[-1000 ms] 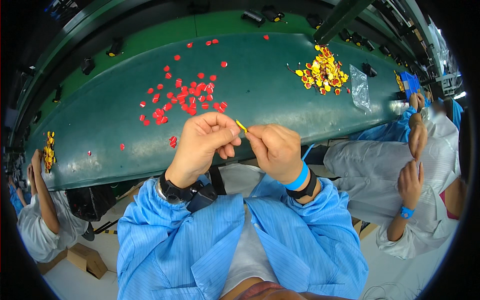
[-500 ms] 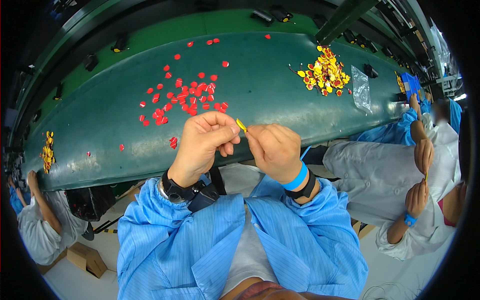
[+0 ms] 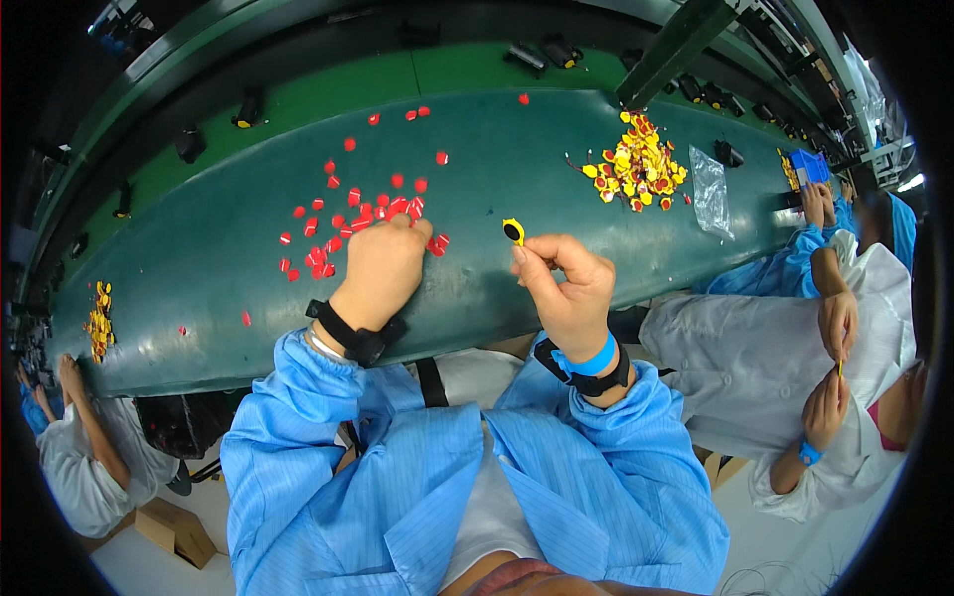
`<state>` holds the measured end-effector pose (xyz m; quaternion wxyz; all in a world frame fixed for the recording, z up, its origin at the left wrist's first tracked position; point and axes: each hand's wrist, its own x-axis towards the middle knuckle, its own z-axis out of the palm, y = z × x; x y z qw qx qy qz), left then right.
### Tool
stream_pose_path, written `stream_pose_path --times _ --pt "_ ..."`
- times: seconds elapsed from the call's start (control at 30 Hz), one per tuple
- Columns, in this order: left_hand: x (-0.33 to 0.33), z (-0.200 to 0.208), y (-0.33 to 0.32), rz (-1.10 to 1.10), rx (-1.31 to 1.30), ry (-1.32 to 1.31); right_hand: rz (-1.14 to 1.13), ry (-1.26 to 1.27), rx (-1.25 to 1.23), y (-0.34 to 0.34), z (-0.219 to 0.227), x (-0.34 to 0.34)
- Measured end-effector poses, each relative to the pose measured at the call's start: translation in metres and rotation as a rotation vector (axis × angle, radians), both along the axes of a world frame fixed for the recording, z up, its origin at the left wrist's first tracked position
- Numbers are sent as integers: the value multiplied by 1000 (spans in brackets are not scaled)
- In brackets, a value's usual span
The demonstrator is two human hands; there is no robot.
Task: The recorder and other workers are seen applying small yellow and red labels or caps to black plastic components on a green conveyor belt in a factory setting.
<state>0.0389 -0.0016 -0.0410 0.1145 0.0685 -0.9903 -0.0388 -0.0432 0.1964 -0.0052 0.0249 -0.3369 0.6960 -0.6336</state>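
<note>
Between the thumb and fingers of my right hand is a small yellow round part with a black centre, held up above the green table. My left hand reaches down at the near side of the scattered red discs, its fingers curled among them. Its fingertips are hidden behind the knuckles, so whatever they pinch does not show. Many of the red discs have a pale stripe across them.
A heap of yellow parts with dark red centres lies on the green table to the right, beside a clear plastic bag. A smaller yellow pile is at far left. Co-workers sit on both sides; a green post rises behind.
My hands have parted. The left has moved left and away from me to the red discs. The right keeps the yellow part, now turned so its black face shows.
</note>
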Motion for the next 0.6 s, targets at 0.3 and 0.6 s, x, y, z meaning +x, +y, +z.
stream_pose_path --times 0.3,0.6 --pt "8 41 5 195 268 46 -87 379 168 -3 8 -8" --pt "22 23 -24 149 231 163 -55 378 199 -11 6 -2"
